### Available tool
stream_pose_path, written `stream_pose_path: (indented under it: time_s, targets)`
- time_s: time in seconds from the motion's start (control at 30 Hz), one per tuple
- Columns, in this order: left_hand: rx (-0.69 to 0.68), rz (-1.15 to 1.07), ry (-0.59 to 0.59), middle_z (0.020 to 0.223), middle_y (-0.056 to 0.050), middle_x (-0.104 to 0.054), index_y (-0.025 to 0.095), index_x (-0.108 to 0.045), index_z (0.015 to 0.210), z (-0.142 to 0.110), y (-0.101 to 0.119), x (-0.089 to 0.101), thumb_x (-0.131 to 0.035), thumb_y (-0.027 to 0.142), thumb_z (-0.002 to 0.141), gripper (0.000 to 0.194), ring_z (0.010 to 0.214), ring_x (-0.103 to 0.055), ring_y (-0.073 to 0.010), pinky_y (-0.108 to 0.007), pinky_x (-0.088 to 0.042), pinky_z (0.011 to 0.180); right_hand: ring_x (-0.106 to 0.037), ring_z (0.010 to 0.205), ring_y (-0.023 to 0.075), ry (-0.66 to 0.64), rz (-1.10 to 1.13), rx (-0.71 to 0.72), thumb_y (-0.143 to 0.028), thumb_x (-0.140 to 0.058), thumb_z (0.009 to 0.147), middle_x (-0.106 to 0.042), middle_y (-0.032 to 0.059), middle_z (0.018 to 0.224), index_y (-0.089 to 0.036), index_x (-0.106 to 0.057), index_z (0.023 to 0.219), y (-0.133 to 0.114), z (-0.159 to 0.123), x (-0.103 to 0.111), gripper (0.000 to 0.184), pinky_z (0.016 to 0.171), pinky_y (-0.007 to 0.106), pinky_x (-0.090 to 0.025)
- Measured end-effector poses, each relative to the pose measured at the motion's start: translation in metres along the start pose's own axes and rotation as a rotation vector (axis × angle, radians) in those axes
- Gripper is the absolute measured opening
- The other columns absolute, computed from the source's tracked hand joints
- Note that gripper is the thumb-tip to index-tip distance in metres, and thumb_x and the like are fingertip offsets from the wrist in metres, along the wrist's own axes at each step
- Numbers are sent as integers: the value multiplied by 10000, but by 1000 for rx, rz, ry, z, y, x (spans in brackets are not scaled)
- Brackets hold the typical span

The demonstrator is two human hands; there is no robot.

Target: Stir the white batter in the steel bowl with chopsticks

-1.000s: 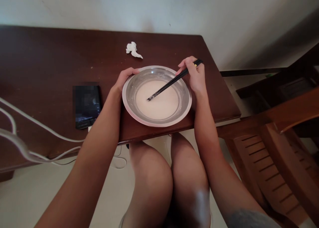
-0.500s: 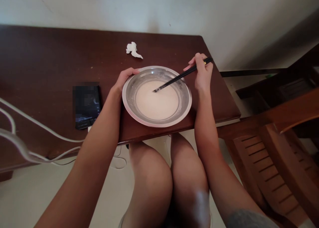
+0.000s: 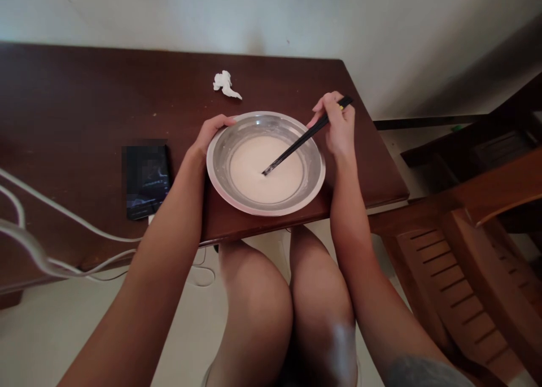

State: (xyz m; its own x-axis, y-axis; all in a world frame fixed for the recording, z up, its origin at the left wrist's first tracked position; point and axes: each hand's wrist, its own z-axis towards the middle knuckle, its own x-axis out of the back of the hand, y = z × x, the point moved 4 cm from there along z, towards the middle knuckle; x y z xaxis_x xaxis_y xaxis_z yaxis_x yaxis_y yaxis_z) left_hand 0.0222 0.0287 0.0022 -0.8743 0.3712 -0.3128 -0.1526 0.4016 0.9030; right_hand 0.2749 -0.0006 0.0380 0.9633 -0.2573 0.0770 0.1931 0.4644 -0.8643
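A wide steel bowl (image 3: 215,178) stands at the front edge of the dark wooden table, holding a pale, creamy liquid (image 3: 271,189). My left hand (image 3: 214,130) grips the bowl's left rim, its fingertips over the far side and part of the hand hidden by the bowl. Beyond the bowl's right rim, my right hand (image 3: 339,127) is closed around black chopsticks (image 3: 302,139). They slant down to the left, and their whitened tips dip into the liquid near its middle.
Crumpled white tissue (image 3: 227,84) lies behind the bowl. A phone (image 3: 147,179) with a cable plugged in rests by my left forearm. White cables (image 3: 68,206) cross the table's left side. A slatted wooden chair (image 3: 449,280) stands at the right.
My right hand has shifted slightly left with the chopsticks, and their tips have moved nearer to me in the liquid. My left hand stays on the rim.
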Motion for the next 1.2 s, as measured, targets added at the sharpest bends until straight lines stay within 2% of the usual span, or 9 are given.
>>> stream_pose_path:
  time_s: [0.1, 0.27, 0.43, 0.6, 0.8, 0.97, 1.03, 1.13, 1.2]
  targets:
    - [-9, 12, -15, 876, -54, -724, 94, -578, 1227, 0, 0, 0, -382, 190, 793, 486, 1067, -647, -235, -304, -498, 901, -630, 545, 103, -61, -28, -3, -731, -403, 800, -594, -38, 554, -228, -617, 772, 2, 0, -4, 548, 598, 292, -509]
    - [0, -28, -21, 878, -50, -733, 87, -601, 1188, 0, 0, -1, -388, 174, 789, 460, 1064, -655, -209, -273, -505, 880, -609, 493, 80, 80, 1, 18, -751, -325, 806, -534, -57, 504, -215, -573, 698, 0, 1, 5, 600, 549, 260, -499]
    - [5, -30, -11, 847, -33, -729, 85, -608, 1147, 1, -1, 1, -375, 181, 791, 436, 1024, -670, -195, -242, -520, 817, -604, 503, 71, -78, 19, 18, -710, -395, 820, -581, -48, 512, -212, -621, 739, -3, -1, -5, 553, 605, 267, -528]
    - [10, -4, 2, 869, -40, -731, 82, -588, 1157, -1, 0, 0, -385, 187, 801, 423, 1055, -653, -211, -268, -511, 880, -649, 546, 85, 70, -8, -12, -761, -311, 805, -540, -60, 521, -219, -558, 706, 2, 1, 4, 605, 568, 250, -524]
    - [7, -39, -24, 927, -41, -736, 80, -592, 1165, -1, 0, -1, -365, 170, 807, 433, 1080, -654, -191, -273, -494, 936, -626, 543, 93, -77, -38, -59, -749, -420, 786, -622, -37, 577, -231, -606, 787, -3, -3, -7, 550, 580, 263, -536]
    - [-25, -42, -46, 920, -59, -744, 90, -612, 1157, 3, -3, 3, -419, 205, 783, 436, 1074, -663, -218, -286, -507, 929, -598, 497, 86, 97, 16, -35, -751, -398, 792, -542, -53, 506, -228, -584, 715, -1, 0, 3, 560, 513, 238, -476]
    - [-19, -29, -48, 915, -65, -742, 98, -611, 1163, 4, -4, 5, -444, 224, 771, 444, 1073, -663, -234, -291, -516, 913, -589, 481, 85, 60, 24, -39, -747, -402, 794, -509, -56, 495, -225, -571, 674, -1, -1, 2, 561, 508, 244, -466]
    - [-14, 3, -32, 910, -63, -737, 108, -602, 1180, 3, -5, 6, -445, 236, 764, 463, 1061, -662, -245, -298, -520, 907, -626, 552, 106, -70, -33, -89, -763, -397, 782, -561, -40, 546, -237, -603, 753, -2, -3, -6, 565, 574, 270, -509]
    - [-13, 20, -25, 911, -57, -736, 121, -604, 1183, 3, -5, 7, -448, 241, 761, 465, 1054, -660, -245, -297, -518, 911, -641, 590, 115, -69, -49, -101, -778, -392, 771, -595, -30, 577, -244, -613, 807, -4, -4, -6, 579, 604, 279, -524]
